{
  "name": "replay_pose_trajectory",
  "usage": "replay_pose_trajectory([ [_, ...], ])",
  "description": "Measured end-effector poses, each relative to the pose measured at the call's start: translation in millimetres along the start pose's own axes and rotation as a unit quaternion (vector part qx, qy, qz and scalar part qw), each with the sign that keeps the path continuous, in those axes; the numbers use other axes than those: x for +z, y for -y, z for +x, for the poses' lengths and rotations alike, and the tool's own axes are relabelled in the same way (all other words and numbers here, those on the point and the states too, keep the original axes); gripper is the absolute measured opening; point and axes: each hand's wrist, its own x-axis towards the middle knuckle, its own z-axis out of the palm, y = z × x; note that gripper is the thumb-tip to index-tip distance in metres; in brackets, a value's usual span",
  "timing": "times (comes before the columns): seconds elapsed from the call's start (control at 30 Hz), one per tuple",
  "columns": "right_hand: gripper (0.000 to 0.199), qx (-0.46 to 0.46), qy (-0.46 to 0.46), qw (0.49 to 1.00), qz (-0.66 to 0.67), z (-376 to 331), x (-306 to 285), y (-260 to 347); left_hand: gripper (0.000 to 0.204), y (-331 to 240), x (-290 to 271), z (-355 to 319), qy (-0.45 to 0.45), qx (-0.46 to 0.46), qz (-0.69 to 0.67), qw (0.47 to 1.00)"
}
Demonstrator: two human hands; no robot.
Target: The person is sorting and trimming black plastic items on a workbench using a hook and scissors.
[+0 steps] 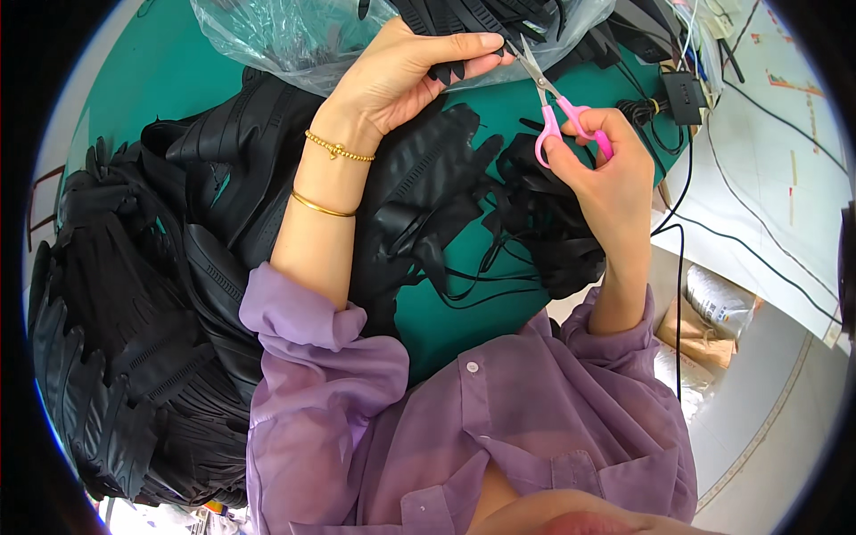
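My left hand (392, 76) is at the far side of the table, thumb and fingers closed on a bunch of black leather-like strips (455, 16). Some dark pointed ends poke out beneath its fingers. In my right hand (615, 165) is a pair of scissors (542, 85) with pink handles. The blades are apart and point away from me, their tips right beside my left fingertips and the edge of the strips. Whether they touch the material cannot be made out. Below my hands lie loose black cut pieces (419, 187) and a tangle of black straps (553, 223).
A large heap of black pieces (160, 303) covers the left of the green table (464, 334). A clear plastic bag (267, 45) lies at the far edge. A black adapter (683, 98) with cables sits right, beside a white surface (776, 178). Wrapped packages (704, 321) lie lower right.
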Motion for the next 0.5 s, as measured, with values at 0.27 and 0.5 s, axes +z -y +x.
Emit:
replay_pose_trajectory([
  [0.27,0.025,0.011,0.003,1.0,0.021,1.1,0.7,-3.3,0.016,1.6,0.5,1.0,0.002,0.002,0.001,1.0],
  [0.5,0.025,0.001,0.008,1.0,0.01,2.8,-0.7,-1.2,0.018,3.0,-1.3,1.4,-0.001,0.003,-0.006,1.0],
])
